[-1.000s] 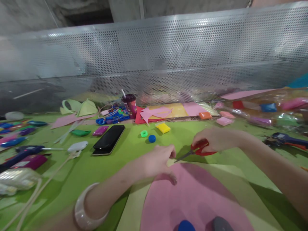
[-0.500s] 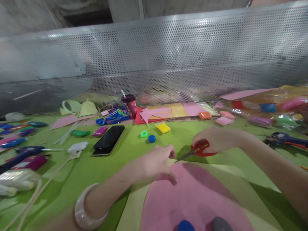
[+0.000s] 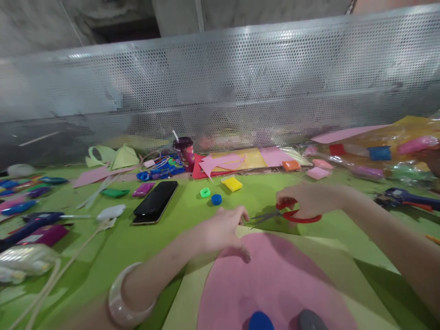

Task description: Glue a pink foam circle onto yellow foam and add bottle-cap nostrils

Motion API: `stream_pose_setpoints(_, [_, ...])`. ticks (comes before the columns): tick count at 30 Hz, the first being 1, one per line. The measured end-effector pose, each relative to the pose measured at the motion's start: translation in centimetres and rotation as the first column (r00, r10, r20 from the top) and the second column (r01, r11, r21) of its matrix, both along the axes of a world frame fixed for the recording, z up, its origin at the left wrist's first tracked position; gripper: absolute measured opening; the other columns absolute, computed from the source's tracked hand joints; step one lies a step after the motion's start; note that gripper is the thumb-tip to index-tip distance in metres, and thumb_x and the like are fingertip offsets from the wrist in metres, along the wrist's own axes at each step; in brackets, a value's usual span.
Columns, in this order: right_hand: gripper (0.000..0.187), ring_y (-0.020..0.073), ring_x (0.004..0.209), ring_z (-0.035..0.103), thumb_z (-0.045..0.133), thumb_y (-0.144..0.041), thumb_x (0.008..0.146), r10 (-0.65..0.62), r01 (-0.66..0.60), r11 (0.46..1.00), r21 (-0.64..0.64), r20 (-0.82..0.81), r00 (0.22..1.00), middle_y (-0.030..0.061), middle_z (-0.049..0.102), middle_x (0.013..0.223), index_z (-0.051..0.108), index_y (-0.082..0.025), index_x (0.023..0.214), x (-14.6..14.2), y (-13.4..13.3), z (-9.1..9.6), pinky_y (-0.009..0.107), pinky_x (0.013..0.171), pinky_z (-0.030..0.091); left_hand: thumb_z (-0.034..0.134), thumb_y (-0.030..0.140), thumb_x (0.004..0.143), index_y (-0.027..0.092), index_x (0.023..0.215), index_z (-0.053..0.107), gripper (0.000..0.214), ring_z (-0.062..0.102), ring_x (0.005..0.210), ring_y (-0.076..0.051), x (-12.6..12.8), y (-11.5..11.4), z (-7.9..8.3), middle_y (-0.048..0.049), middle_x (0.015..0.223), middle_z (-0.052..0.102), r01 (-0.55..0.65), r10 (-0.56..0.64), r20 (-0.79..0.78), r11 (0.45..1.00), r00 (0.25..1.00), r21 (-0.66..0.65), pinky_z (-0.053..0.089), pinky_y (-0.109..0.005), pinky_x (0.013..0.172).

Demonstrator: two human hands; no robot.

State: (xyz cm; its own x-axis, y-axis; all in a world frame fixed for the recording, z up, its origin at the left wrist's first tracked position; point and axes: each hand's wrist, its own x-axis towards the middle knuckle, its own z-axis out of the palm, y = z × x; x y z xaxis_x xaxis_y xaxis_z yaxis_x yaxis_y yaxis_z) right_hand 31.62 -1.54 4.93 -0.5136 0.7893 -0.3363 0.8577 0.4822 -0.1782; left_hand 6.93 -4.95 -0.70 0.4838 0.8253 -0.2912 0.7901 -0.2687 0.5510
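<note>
Red-handled scissors (image 3: 302, 216) sit in my right hand (image 3: 305, 199), fingers through the loops. Their blades are parted and point left, just beyond the top edge of a pale yellow-green paper sheet (image 3: 330, 245). On this sheet lies a large pink paper piece with a rounded edge (image 3: 271, 275). My left hand (image 3: 223, 229) grips the sheet's top left part, thumb over the pink piece and fingers at the far edge, near the blade tips. A blue round cap (image 3: 260, 321) and a grey rounded object (image 3: 311, 320) rest on the pink piece.
Beyond my hands lie a phone (image 3: 156, 201), a green ring (image 3: 205, 192), a blue cap (image 3: 216, 199) and a yellow packet (image 3: 232, 184). A drink cup (image 3: 184, 153) stands at the back before a perforated metal panel (image 3: 220, 82). Glue guns (image 3: 30, 224) lie at the sides.
The scissors' blades have spread apart, and the scissors have shifted slightly right and back. My left hand has hardly moved.
</note>
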Motion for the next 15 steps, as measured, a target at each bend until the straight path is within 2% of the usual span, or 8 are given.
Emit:
stream_pose_setpoints(3, [0.024, 0.0202, 0.077, 0.058, 0.054, -0.026, 0.067, -0.003, 0.003, 1.0, -0.004, -0.008, 1.0, 0.004, 0.065, 0.092, 0.059, -0.023, 0.089, 0.4, 0.5, -0.2, 0.029, 0.061, 0.038, 0.076, 0.056, 0.045, 0.026, 0.112, 0.048, 0.078, 0.05, 0.101, -0.028, -0.1, 0.1, 0.1, -0.0054, 0.107, 0.05, 0.027, -0.027, 0.004, 1.0, 1.0, 0.011, 0.042, -0.03, 0.073])
stream_pose_setpoints(5, [0.022, 0.0199, 0.076, 0.058, 0.053, -0.027, 0.067, -0.008, 0.008, 1.0, 0.006, -0.007, 1.0, 0.004, 0.064, 0.09, 0.059, -0.022, 0.088, 0.6, 0.8, -0.3, 0.029, 0.061, 0.038, 0.071, 0.056, 0.054, 0.026, 0.107, 0.052, 0.063, 0.05, 0.101, -0.025, -0.1, 0.1, 0.3, -0.0045, 0.106, 0.054, 0.059, -0.059, 0.047, 0.998, 0.997, 0.017, 0.042, -0.029, 0.074])
stream_pose_setpoints(9, [0.016, 0.0184, 0.071, 0.056, 0.051, -0.027, 0.069, 0.002, -0.001, 1.0, 0.026, -0.016, 1.0, 0.0041, 0.063, 0.084, 0.056, -0.021, 0.083, 0.8, 1.2, -0.7, 0.028, 0.058, 0.036, 0.054, 0.049, 0.076, 0.021, 0.095, 0.058, 0.034, 0.055, 0.076, -0.016, 0.1, 0.4, 0.1, -0.0015, 0.084, 0.06, 0.1, -0.106, 0.181, 0.994, 0.978, 0.045, 0.04, -0.025, 0.064])
stream_pose_setpoints(11, [0.012, 0.0172, 0.067, 0.055, 0.05, -0.027, 0.07, 0.007, -0.006, 0.999, 0.045, -0.022, 1.0, 0.0038, 0.063, 0.08, 0.055, -0.021, 0.08, 0.8, 1.2, -0.8, 0.027, 0.055, 0.034, 0.052, 0.044, 0.078, 0.021, 0.093, 0.058, 0.028, 0.053, 0.067, -0.014, 0.2, 0.6, -0.2, 0.0001, 0.076, 0.059, 0.1, -0.107, 0.223, 0.994, 0.969, 0.043, 0.038, -0.024, 0.059])
stream_pose_setpoints(15, [0.014, 0.0168, 0.066, 0.055, 0.05, -0.033, 0.074, -0.024, 0.028, 0.997, 0.069, -0.058, 0.998, 0.004, 0.063, 0.079, 0.054, -0.021, 0.081, 0.6, 0.9, -0.7, 0.027, 0.054, 0.034, 0.051, 0.036, 0.077, 0.019, 0.084, 0.06, 0.02, 0.052, 0.063, -0.013, 0.5, 0.9, -0.7, 0.0008, 0.069, 0.057, 0.068, -0.078, 0.237, 0.997, 0.968, 0.047, 0.037, -0.023, 0.056])
